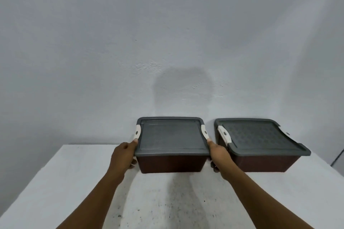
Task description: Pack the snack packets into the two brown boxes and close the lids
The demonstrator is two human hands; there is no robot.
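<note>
Two bare hands grip a brown box [172, 163] by its short sides at a white table [74, 182] set against a pale wall [167, 33]. The left hand [122, 156] clasps the box's left side, thumb laid on the corner of the grey lid [170, 135] just below the left latch [137, 132], a white tab, with the fingers curled in under the lid's rim. The right hand [218, 154] mirrors it on the opposite side, between the two boxes, thumb tip at the foot of the right latch [205, 132] and fingers tucked round the box's wall. The lid sits flat on the box and both latches lie over its edges. (From where I stand it is hard to say whether the box rests on the table or hangs just above it; a dark shadow spreads beneath and in front of it.) Just to the right, a second brown box [266, 163] stands on the table close to the wall, turned slightly askew, its patterned lid [260, 135] on top and a white side latch [224, 133] showing at its left edge. The fitting on its far right edge is too dim to make out. Both forearms reach in bare from the bottom of the view
</note>
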